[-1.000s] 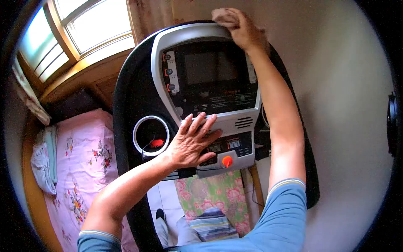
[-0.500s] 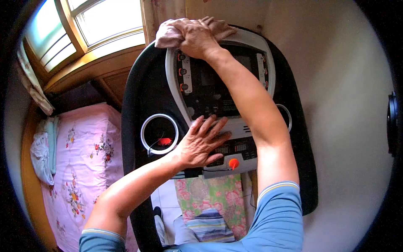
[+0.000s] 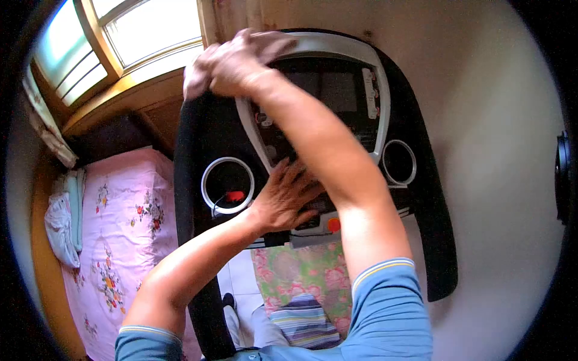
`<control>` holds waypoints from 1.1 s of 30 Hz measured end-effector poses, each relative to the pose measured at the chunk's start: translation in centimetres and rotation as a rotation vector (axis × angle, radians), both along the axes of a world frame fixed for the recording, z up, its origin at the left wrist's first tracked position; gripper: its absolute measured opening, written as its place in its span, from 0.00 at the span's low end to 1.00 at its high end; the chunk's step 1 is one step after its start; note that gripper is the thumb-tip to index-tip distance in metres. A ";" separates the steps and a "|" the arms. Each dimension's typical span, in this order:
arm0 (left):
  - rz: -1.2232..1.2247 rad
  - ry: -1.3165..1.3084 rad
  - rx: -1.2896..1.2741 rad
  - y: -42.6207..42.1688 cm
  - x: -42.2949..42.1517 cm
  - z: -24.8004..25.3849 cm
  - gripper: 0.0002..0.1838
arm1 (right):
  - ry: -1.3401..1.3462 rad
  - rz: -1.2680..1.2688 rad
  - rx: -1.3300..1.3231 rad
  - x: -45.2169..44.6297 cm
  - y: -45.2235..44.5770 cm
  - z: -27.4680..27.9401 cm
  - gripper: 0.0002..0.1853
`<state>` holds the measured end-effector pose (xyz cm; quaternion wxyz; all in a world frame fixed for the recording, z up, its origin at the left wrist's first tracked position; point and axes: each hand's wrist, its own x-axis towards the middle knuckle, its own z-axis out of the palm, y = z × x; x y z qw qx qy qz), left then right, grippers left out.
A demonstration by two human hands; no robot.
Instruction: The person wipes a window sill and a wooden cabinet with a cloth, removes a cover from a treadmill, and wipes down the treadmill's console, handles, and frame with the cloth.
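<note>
A treadmill console (image 3: 325, 90) with a grey frame and black panel fills the middle of the view. My right hand (image 3: 238, 66) presses a pinkish cloth (image 3: 271, 45) onto the console's upper left edge; both are blurred by motion. My left hand (image 3: 286, 198) lies flat with fingers spread on the lower part of the console, partly behind my right forearm. Beside it, a red clip (image 3: 235, 196) on a black cord sits in the left cup holder (image 3: 208, 171). An orange knob (image 3: 333, 225) shows at the lower edge of the console.
To the left stands a bed with a pink flowered cover (image 3: 120, 222) and folded cloths (image 3: 63, 231). A window (image 3: 156, 36) is at the upper left. A wall (image 3: 494, 180) runs along the right. Below lie a floral mat (image 3: 328, 259) and a striped cloth (image 3: 304, 322).
My right hand has moved left and slightly down with the cloth, from the console's top edge to its upper left corner. My left hand stays in nearly the same place.
</note>
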<state>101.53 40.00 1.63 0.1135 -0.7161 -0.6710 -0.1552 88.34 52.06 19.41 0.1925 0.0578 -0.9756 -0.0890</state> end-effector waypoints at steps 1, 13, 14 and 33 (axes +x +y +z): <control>0.015 0.049 0.052 -0.2 0.2 0.1 0.34 | 0.059 0.142 -0.053 0.0 -0.8 -1.6 0.27; 0.032 0.018 0.060 -0.2 0.4 0.8 0.32 | 0.938 -0.773 -0.689 13.6 21.6 -4.0 0.19; 0.033 0.017 0.073 -0.1 0.5 0.8 0.32 | 0.938 -0.781 -0.685 14.2 21.4 -4.4 0.19; 0.065 0.070 0.012 -0.1 0.8 1.3 0.31 | 0.913 -0.393 -0.486 18.3 16.0 -9.1 0.22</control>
